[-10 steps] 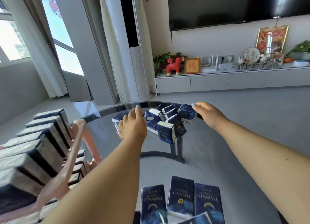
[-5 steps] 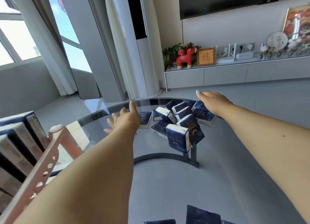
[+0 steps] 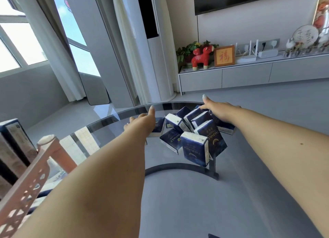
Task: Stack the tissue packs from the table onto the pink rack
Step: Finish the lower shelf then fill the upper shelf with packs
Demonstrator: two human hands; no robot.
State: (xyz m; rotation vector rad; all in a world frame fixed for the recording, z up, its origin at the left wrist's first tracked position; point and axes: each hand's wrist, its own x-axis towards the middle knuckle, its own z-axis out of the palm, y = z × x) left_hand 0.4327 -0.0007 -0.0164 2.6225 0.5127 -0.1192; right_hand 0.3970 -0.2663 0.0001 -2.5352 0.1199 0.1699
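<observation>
Both arms reach across the glass table (image 3: pixel 106 123) to the far heap of tissue packs (image 3: pixel 194 136), one hand on each flank, probably to gather several at once. The left hand (image 3: pixel 142 123) touches the heap's left side with thumb raised; its fingers are mostly hidden. The right hand (image 3: pixel 219 111) lies flat on the top packs, fingers straight. The pink rack (image 3: pixel 32 173), already holding packs, stands near left
</observation>
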